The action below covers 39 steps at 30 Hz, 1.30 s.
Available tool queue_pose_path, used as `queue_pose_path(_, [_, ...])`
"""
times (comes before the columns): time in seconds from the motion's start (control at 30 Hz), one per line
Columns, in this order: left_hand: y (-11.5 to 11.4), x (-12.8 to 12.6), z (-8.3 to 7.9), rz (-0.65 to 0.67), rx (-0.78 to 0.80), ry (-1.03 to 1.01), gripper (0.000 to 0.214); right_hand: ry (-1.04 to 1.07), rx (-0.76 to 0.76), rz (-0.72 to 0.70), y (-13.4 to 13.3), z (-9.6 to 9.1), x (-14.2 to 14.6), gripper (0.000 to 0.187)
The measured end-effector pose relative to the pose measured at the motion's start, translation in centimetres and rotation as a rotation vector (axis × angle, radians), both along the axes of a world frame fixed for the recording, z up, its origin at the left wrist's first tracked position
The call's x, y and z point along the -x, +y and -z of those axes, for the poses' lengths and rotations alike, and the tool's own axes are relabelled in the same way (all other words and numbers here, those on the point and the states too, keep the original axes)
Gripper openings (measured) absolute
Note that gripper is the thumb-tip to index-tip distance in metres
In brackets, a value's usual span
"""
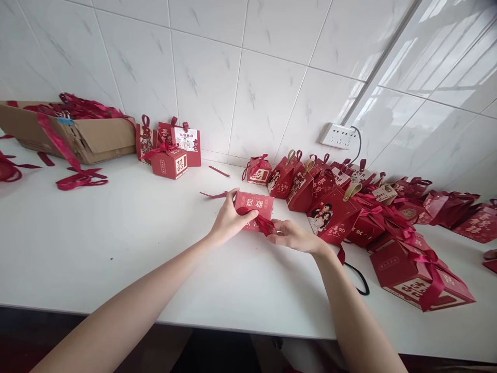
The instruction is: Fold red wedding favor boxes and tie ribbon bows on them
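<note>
A small red gift box [254,201] with pale lettering rests on the white table in front of me. My left hand [232,218] grips its left side, the thumb lying across the top and pressing on a dark red ribbon [265,224]. At the box's right edge, the fingers of my right hand [291,235] are pinched on that same ribbon, which looks looped there. A loose tail of ribbon [213,196] sticks out to the left of the box. The underside of the box and some fingertips are hidden.
A cardboard box [103,137] full of red ribbons stands at the back left. Several finished-looking gift boxes [170,163] sit beside it. Many more red boxes [334,212] crowd the right side, near a power strip [340,135] on the tiled wall. A black cord [361,280] lies at right.
</note>
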<state>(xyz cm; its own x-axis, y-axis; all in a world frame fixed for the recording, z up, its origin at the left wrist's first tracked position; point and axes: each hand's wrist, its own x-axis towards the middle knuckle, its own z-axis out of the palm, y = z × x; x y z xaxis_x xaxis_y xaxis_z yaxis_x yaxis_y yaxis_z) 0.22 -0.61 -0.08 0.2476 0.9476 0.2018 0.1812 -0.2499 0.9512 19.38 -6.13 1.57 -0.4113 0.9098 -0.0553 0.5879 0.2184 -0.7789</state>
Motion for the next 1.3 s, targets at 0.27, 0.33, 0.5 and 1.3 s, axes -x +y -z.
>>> queue_pose_path(0.27, [0.4,0.1,0.3,-0.002,-0.019,-0.014,0.079,-0.027,0.04,0.003,-0.1,-0.1,0.1,0.031])
queue_pose_path(0.33, [0.4,0.2,0.1,0.003,-0.008,-0.014,0.08,0.043,0.034,0.037,0.1,-0.1,-0.1,0.038])
queue_pose_path(0.5, [0.2,0.2,-0.2,-0.004,0.012,-0.01,0.081,0.206,-0.055,0.245,0.3,-0.3,-0.3,0.06])
queue_pose_path(1.3, [0.7,0.4,-0.7,0.122,0.087,-0.05,0.088,0.889,0.063,0.493,1.3,1.2,1.9,0.031])
